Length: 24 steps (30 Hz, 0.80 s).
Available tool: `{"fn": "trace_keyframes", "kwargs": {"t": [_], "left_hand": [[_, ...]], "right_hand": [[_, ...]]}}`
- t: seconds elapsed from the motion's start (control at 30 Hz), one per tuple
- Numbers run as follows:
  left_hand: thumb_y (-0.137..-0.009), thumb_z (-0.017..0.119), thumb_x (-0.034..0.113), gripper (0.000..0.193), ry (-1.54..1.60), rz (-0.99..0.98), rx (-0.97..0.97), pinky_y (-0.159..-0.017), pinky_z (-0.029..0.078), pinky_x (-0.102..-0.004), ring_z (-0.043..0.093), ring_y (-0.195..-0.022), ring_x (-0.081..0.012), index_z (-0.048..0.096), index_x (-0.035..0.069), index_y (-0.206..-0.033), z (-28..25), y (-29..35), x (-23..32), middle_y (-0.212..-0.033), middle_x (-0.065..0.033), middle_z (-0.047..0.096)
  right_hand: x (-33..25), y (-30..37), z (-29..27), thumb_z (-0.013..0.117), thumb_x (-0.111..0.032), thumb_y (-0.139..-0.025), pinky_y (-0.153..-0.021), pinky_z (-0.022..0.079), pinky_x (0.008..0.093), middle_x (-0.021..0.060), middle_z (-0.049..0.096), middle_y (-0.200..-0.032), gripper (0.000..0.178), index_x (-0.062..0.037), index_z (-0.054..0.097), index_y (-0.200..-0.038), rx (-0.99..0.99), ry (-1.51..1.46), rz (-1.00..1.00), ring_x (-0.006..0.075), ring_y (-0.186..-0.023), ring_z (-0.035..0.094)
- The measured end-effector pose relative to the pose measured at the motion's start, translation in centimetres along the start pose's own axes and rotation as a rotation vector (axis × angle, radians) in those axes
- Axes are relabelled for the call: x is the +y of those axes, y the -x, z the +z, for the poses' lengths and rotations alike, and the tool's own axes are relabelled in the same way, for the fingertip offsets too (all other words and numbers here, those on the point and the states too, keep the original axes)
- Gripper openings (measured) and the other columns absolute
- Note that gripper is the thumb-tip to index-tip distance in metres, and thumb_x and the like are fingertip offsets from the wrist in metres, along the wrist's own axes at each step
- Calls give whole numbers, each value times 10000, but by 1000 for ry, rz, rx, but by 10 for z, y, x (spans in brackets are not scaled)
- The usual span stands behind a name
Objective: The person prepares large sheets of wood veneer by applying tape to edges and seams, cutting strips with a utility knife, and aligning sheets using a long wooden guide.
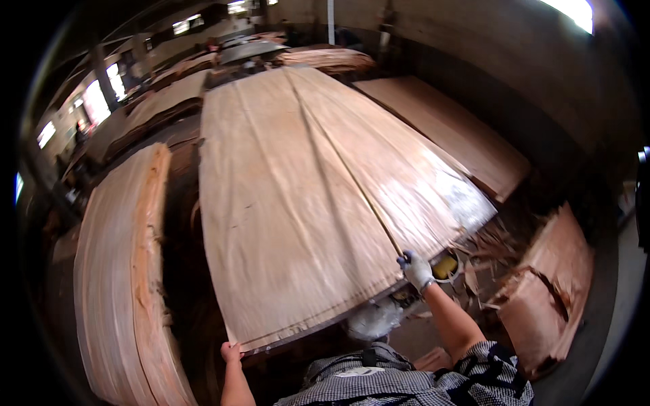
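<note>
A wide, pale wood veneer sheet [284, 183] lies across a table in front of me, with wrinkles running along its length. At its near left corner my left hand [231, 351], bare, is closed on the edge. My right hand [416, 271], in a white glove with bluish fingertips, grips the near end of a long thin stick [352, 177]. The stick stretches over the sheet toward its far edge, and a dark shadow line runs beside it. Clear plastic [376, 319] hangs below the near edge, between my hands.
A stack of veneer [122, 271] stands to the left across a dark gap. Another flat stack [447, 128] lies at the far right. Torn veneer pieces [545, 298] and scraps are at the near right, beside a yellow round object [445, 266]. More stacks [328, 59] fill the background.
</note>
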<state>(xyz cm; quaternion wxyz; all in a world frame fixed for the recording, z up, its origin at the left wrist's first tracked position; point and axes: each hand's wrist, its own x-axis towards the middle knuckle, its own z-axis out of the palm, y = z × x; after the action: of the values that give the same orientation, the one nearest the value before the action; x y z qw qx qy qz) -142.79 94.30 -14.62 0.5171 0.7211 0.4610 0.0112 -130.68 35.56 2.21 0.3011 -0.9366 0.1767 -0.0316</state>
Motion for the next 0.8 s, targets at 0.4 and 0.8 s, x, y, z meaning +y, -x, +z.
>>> {"fn": "trace_keyframes", "kwargs": {"t": [0.4, 0.8], "left_hand": [[-754, 580, 317, 497, -770, 748, 484, -827, 404, -490, 515, -974, -387, 485, 50, -1163, 75, 80, 24, -1102, -215, 514], [-724, 507, 17, 433, -552, 1582, -608, -977, 291, -434, 400, -1119, -349, 454, 7, -1154, 360, 430, 134, -1178, -173, 459]], "right_hand": [[189, 181, -25, 539, -220, -742, -758, 464, 416, 170, 621, -902, 223, -95, 635, -900, -262, 98, 341, 325, -848, 598], [412, 255, -147, 536, -240, -778, -788, 461, 388, 160, 612, -963, 264, -115, 613, -997, 139, -135, 700, 322, -893, 579]]}}
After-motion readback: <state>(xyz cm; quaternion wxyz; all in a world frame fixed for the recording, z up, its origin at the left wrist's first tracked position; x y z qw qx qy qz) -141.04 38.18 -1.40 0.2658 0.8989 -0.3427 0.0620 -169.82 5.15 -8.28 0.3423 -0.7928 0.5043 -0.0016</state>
